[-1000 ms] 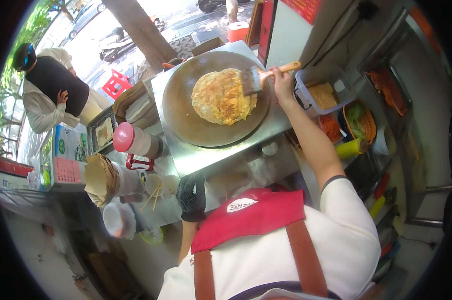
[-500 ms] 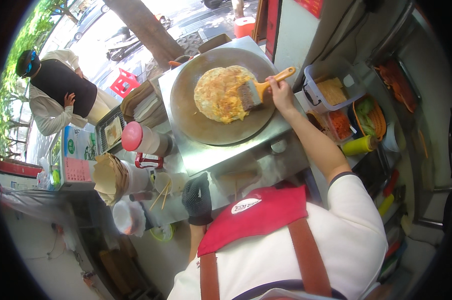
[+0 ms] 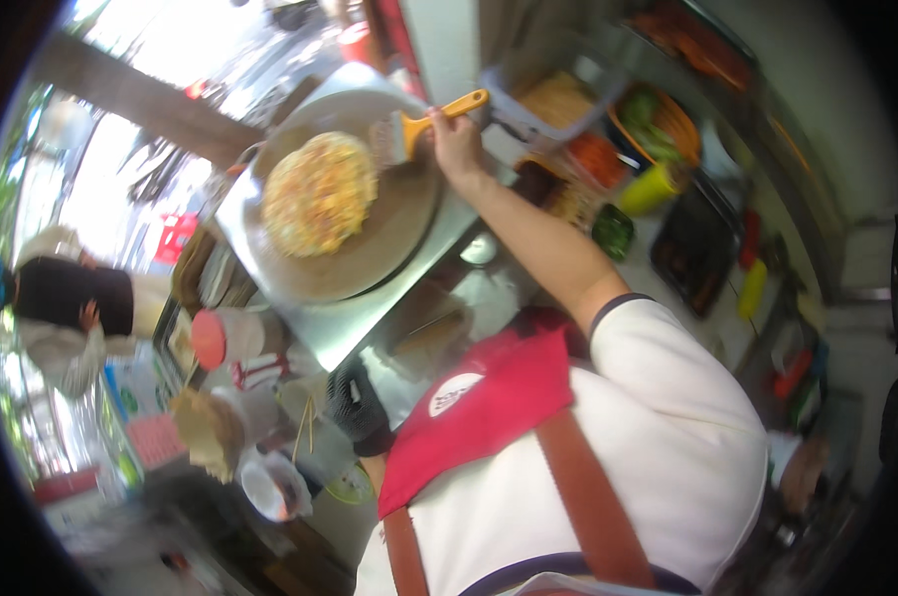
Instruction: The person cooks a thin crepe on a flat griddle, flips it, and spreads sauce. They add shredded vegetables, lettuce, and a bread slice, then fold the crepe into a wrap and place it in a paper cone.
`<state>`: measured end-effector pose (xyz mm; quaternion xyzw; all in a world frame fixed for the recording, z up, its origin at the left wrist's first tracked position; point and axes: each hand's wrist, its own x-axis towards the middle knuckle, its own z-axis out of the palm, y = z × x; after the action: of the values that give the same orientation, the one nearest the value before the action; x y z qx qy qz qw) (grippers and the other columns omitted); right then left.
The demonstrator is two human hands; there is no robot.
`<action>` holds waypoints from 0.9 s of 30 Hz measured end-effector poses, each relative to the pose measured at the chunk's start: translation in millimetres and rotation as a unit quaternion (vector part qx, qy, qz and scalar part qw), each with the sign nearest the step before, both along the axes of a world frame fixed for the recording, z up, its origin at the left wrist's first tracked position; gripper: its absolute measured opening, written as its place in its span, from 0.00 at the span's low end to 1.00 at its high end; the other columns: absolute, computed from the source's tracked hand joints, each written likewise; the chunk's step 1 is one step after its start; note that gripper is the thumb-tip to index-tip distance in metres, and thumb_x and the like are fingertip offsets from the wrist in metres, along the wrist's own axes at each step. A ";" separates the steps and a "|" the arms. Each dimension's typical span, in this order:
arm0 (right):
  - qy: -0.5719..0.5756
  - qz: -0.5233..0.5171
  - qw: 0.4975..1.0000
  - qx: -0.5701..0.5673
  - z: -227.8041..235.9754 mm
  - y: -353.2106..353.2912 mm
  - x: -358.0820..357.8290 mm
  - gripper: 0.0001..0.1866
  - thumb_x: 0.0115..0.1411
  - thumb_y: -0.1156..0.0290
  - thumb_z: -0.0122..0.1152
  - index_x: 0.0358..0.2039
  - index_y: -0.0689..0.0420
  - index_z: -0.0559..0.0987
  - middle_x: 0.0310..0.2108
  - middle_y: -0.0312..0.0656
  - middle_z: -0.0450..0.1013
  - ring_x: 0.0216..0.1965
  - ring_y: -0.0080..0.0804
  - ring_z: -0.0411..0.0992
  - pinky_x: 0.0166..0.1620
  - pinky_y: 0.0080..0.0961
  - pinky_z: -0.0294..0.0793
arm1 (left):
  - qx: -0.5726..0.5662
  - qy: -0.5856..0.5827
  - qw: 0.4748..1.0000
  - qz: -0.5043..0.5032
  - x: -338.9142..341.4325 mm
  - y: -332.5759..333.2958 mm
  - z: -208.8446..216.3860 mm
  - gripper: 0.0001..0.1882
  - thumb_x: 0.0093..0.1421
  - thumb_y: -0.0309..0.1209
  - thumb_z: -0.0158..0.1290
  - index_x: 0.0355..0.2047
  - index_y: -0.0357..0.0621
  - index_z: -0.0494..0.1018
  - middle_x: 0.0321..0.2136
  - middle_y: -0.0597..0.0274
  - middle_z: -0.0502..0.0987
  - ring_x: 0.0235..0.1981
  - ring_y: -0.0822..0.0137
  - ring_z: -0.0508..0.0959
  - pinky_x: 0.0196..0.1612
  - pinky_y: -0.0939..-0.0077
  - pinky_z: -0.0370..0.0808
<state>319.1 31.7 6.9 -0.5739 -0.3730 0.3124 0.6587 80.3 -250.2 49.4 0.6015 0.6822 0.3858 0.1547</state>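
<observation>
My right hand is closed round the yellow-orange handle of a wide flat brush. Its blurred bristles are over the right part of a round griddle, close to the edge of the pancake. The round, egg-yellow pancake lies flat on the griddle, its top streaked with reddish brown. My left hand, in a black knit glove, hangs low by the counter's front edge, left of my red apron. Motion blur and the dark glove hide how its fingers are set.
Right of the griddle stand a clear box of flat tan pieces, a tub of orange shreds, an orange basket with greens and a yellow bottle. A pink-lidded container and paper bags stand left. A person stands beyond.
The brush has come off the pancake's right side, moving toward the griddle's far right edge. The whole view has turned, shifting the griddle left. My left hand stays low by the counter.
</observation>
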 end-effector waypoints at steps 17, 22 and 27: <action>-0.170 -0.195 0.931 -0.258 -177.9 -233.9 191.9 0.11 0.56 0.67 0.56 0.40 0.55 0.76 0.30 0.41 0.74 0.28 0.36 0.73 0.33 0.29 0.71 | 0.085 0.051 0.964 -0.246 88.9 74.3 14.7 0.10 0.52 0.16 0.53 0.35 0.37 0.77 0.32 0.52 0.78 0.34 0.60 0.78 0.39 0.71 0.74; -0.350 -0.323 0.845 -0.244 -142.3 -298.0 266.4 0.10 0.56 0.72 0.52 0.40 0.51 0.74 0.38 0.42 0.68 0.38 0.42 0.69 0.39 0.36 0.70 | 0.054 0.045 0.959 -0.276 119.1 84.5 15.9 0.08 0.56 0.20 0.50 0.34 0.36 0.77 0.29 0.53 0.77 0.33 0.61 0.77 0.38 0.72 0.73; -0.402 -0.380 0.798 -0.240 -125.6 -309.0 363.4 0.12 0.57 0.73 0.52 0.43 0.52 0.73 0.41 0.43 0.68 0.45 0.43 0.66 0.46 0.36 0.67 | 0.024 0.091 0.929 -0.358 167.5 99.2 27.7 0.08 0.55 0.23 0.50 0.35 0.39 0.77 0.29 0.52 0.77 0.32 0.57 0.77 0.38 0.67 0.72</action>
<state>682.5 -277.3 -118.8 -0.8834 -0.2691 -0.1417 0.3565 247.8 -151.0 77.1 0.8420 0.4229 0.2647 0.2051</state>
